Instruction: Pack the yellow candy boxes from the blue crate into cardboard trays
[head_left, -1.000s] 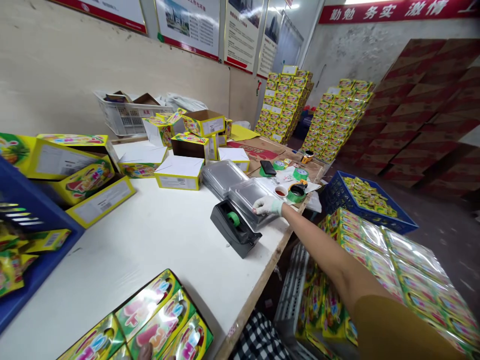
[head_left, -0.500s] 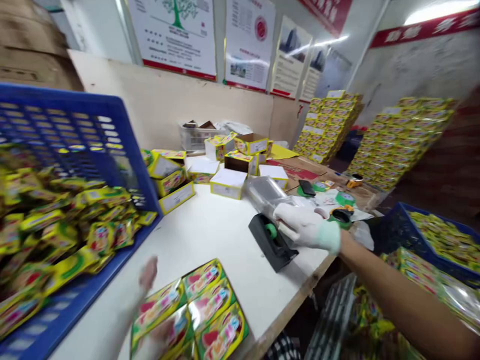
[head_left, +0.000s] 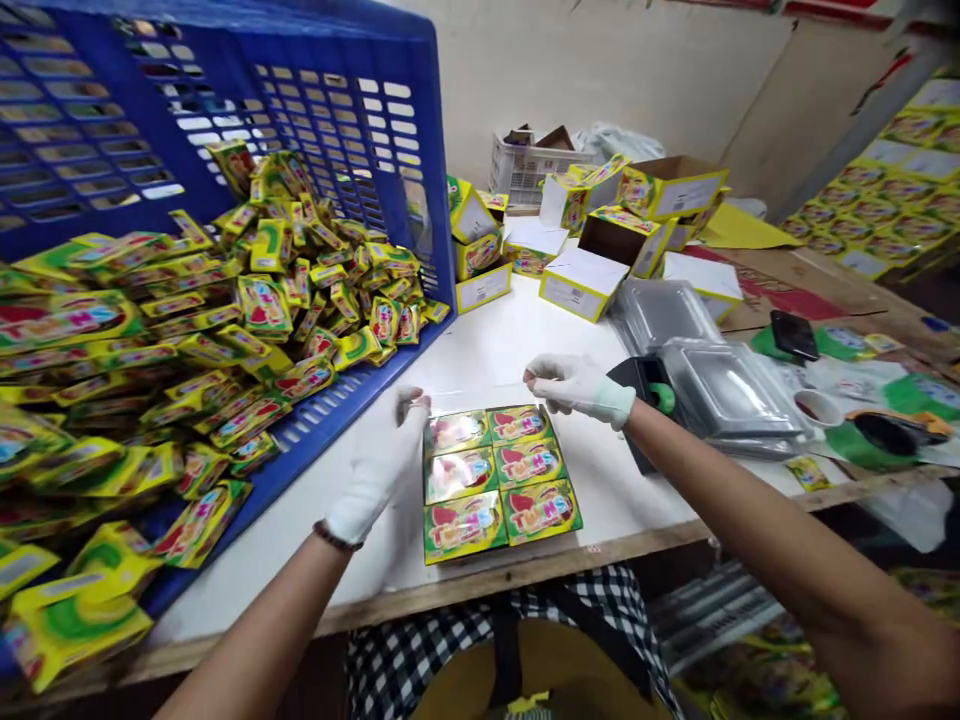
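Note:
A block of small yellow-green boxes [head_left: 498, 484] in two columns lies on the white table before me. Just beyond its far edge, a faint strip of clear tape [head_left: 478, 389] spans the gap between my hands. My left hand [head_left: 379, 460], in a white glove with bare fingertips, pinches one end at the block's far left corner. The other end is pinched by my gloved right hand [head_left: 579, 388], above the far right corner. Partly behind my right wrist stands a black tape dispenser [head_left: 634, 374] with a green core.
On my left, a large blue crate [head_left: 441, 130] lies heaped with small packs [head_left: 262, 305]. Open display boxes [head_left: 585, 280] stand at the back. Clear plastic lids [head_left: 735, 390] are stacked on the right, near a phone [head_left: 795, 335] and tape rolls [head_left: 885, 435].
My right hand has left the dispenser and come over the block's far edge. My left hand has moved to the block's far left corner. The view has turned down and left.

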